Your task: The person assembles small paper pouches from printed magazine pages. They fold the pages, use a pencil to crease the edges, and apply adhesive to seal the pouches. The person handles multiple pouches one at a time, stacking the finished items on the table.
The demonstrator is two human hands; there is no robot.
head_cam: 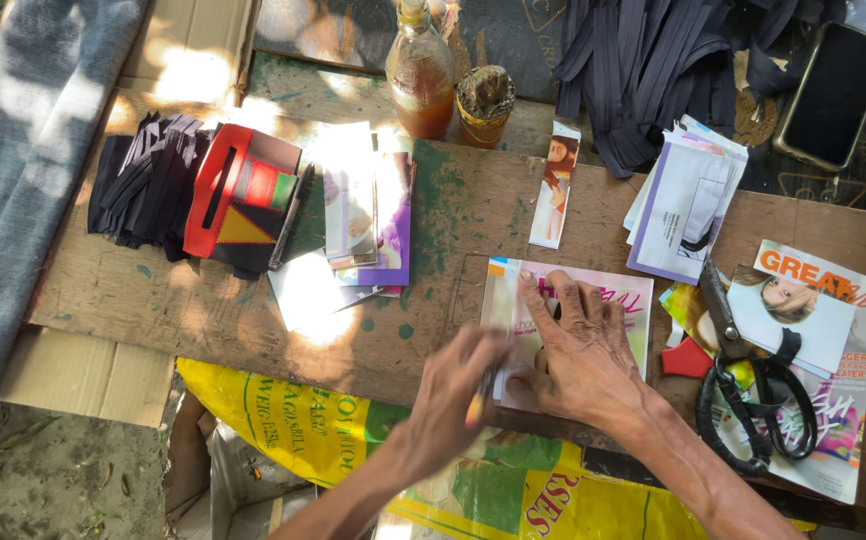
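The head view looks down on a wooden board [253,310] used as a work surface, where a pink magazine page [608,300] is lying flat near the front edge. The right hand [578,350] is spread palm-down on the page, fingers open and pressing, nothing gripped. The left hand [453,395] is closed around a thin stick-like tool [480,400], blurred, so its kind cannot be told; its tip is at the page's lower left corner. For a clean stroke, the page is best kept pinned flat, and the tool drawn along the edge with even pressure, well clear of the pressing thumb. Black-handled scissors [753,400] are lying just right of the page on more magazine sheets [853,330]. A bottle of amber liquid [421,80] and a small crusted tin [485,105] are standing at the back, well apart.
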